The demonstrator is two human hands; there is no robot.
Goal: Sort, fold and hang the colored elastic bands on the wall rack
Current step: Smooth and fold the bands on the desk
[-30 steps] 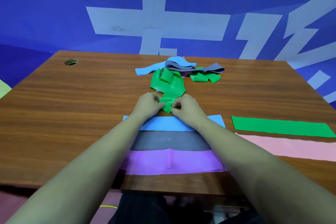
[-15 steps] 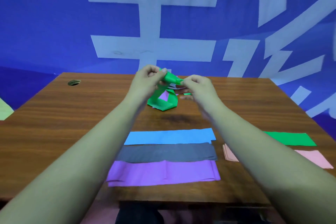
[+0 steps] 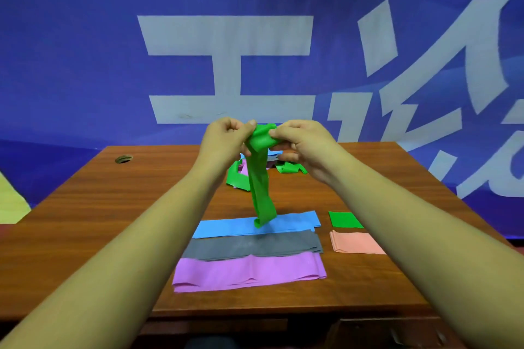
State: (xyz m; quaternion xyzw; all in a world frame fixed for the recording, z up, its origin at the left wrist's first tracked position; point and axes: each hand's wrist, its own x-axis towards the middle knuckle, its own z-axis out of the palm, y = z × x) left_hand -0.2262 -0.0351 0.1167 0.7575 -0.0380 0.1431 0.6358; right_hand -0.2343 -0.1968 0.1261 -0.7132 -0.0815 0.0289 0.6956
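Head view: left hand and right hand pinch green band top.

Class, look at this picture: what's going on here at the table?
A person pinches the top of a green band between the left hand and right hand, so it hangs over the wooden table. Near the front, a blue band, grey band and purple band lie flat in a row, with a folded green piece and a pink band to their right. A loose pile of bands waits at the far side.
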